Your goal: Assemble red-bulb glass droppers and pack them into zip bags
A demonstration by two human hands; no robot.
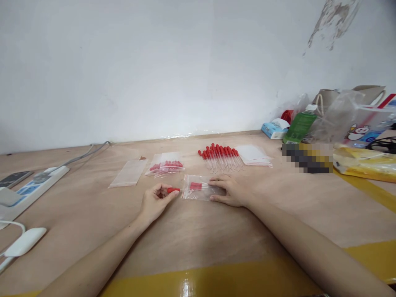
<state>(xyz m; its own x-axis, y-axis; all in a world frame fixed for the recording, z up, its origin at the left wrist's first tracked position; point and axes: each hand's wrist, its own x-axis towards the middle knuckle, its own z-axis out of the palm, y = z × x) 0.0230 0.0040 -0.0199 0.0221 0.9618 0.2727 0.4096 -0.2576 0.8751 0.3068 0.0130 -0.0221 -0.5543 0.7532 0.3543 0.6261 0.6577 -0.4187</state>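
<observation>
My left hand (156, 200) is closed round the red bulb of a dropper (173, 190). Its thin clear stem points right, at the left end of a clear zip bag (198, 194). Inside that bag lie red-bulbed droppers (195, 186), bulbs toward the left. Across the bag's right end rests my right hand (230, 190), fingers and thumb stretched out and apart. Behind the bag, a pile of loose red-bulbed droppers (219, 154) is fanned out, stems toward me. To the left are filled bags of droppers (167, 166), overlapping each other.
Flat bags lie at left (128, 173) and in a stack at right (252, 154). A power strip (34, 192) with a cable stands far left. At the right are a tissue pack (274, 129), a green bottle (300, 126) and plastic bags (334, 117). A wall closes off the back.
</observation>
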